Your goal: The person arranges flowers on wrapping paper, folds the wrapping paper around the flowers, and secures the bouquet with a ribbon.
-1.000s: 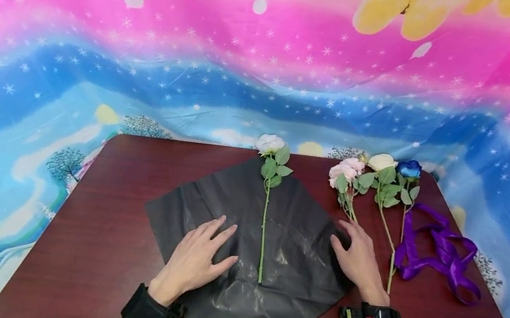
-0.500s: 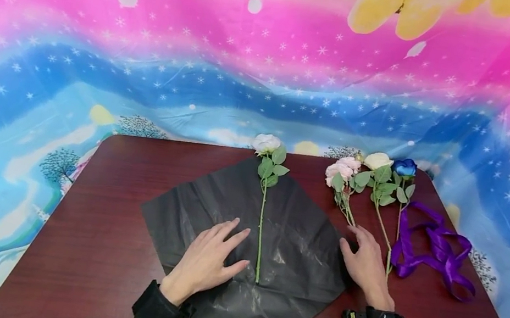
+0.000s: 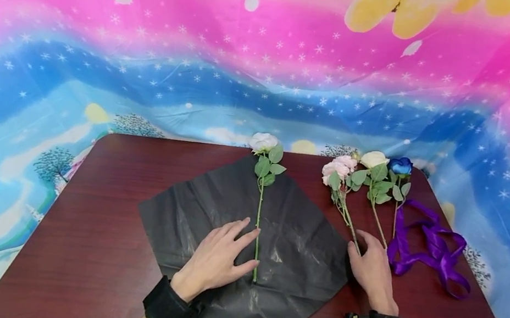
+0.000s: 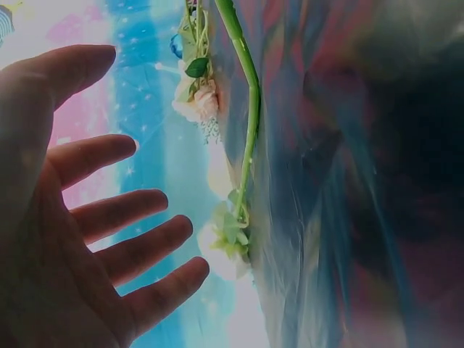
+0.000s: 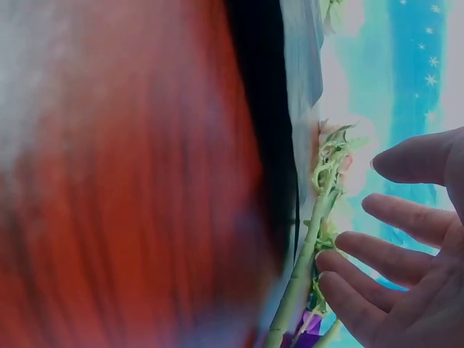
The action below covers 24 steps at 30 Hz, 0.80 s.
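A white rose [image 3: 263, 142] with a green stem lies on a square of black wrapping sheet [image 3: 304, 228]. My left hand [image 3: 219, 256] is over the sheet with fingers spread, its fingertips at the lower stem in the head view. Nothing lies in its grasp; in the left wrist view the fingers [image 4: 138, 210] stand apart from the stem. My right hand [image 3: 372, 269] is beside the stems of the pink roses [image 3: 340, 168], the stem ends between thumb and fingers. In the right wrist view its fingers [image 5: 384, 254] are extended, not closed round the stem [image 5: 301, 268].
A cream rose [image 3: 375, 159] and a blue rose [image 3: 401, 165] lie to the right of the pink ones. Beside them is a loose purple ribbon [image 3: 437, 243]. All lie on a dark red-brown table [image 3: 99, 223], with a printed cloth [image 3: 210, 63] behind it.
My left hand has shifted right toward the white rose's stem. The right hand has moved right and slightly down, to the pink roses' stem ends. The flowers have not visibly been moved.
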Motion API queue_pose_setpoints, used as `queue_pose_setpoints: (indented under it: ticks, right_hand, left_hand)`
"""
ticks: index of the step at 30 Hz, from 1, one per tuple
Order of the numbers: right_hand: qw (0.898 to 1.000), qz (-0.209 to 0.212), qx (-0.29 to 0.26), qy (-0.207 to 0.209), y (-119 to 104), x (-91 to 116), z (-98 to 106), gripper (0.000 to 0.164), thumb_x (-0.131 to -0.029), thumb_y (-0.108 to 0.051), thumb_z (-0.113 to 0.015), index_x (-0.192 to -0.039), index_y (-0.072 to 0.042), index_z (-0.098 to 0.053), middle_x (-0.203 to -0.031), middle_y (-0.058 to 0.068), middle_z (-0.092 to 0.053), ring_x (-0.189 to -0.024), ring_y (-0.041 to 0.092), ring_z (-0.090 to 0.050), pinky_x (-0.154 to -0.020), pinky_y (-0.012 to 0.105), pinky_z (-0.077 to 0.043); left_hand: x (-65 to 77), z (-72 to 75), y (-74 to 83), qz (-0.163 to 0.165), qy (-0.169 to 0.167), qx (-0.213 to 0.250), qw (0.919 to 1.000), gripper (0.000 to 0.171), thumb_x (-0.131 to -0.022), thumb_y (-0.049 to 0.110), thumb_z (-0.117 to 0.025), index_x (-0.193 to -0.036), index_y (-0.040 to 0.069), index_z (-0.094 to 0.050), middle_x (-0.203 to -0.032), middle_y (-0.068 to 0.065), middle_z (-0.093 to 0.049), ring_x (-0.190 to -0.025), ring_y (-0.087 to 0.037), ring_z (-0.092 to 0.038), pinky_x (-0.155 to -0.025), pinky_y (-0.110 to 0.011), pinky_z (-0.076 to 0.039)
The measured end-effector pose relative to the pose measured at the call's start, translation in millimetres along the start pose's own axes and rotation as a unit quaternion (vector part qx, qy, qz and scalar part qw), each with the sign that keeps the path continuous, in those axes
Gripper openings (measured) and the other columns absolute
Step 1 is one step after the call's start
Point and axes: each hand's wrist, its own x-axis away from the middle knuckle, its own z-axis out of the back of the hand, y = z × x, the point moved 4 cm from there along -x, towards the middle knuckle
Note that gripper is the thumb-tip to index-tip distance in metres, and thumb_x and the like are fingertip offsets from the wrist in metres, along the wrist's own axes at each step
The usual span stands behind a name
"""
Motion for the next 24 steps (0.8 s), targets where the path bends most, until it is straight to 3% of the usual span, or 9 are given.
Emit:
queue_pose_setpoints:
  ticks: [10, 17, 24]
  right_hand:
    - [1.000, -0.006, 0.015, -0.004, 6, 6, 0, 0.040, -0.093, -0.012, -0.059, -0.128, 0.006, -0.053, -0.123, 0.029, -0.053, -0.111, 0.046, -0.049, -0.086, 0.057, -0.040]
    - [0.996, -0.060, 0.057, -0.024, 9, 8, 2, 0.040, -0.091, -0.018, -0.059, -0.124, 0.004, -0.056, -0.119, 0.027, -0.053, -0.101, 0.044, -0.054, -0.074, 0.055, -0.045]
    - [0.990, -0.100, 0.077, -0.059, 17, 10, 4, 0.031, -0.090, -0.019, -0.061, -0.113, 0.002, -0.062, -0.100, 0.016, -0.063, -0.086, 0.033, -0.060, -0.064, 0.050, -0.046]
  left_hand:
    - [-6.1, -1.8, 4.4, -0.013, -0.015, -0.018, 0.9997, 0.057, -0.092, 0.051, -0.056, -0.140, 0.021, -0.050, -0.144, -0.010, -0.043, -0.128, -0.024, -0.043, -0.099, -0.045, -0.040]
    - [-7.3, -4.2, 5.4, -0.014, -0.020, -0.016, 0.9996, 0.056, -0.092, 0.051, -0.057, -0.139, 0.021, -0.051, -0.144, -0.009, -0.043, -0.128, -0.024, -0.044, -0.097, -0.045, -0.041]
    - [-7.8, -5.6, 7.0, -0.019, -0.015, -0.017, 0.9996, 0.055, -0.092, 0.051, -0.057, -0.138, 0.021, -0.052, -0.143, -0.010, -0.045, -0.127, -0.024, -0.045, -0.097, -0.045, -0.041]
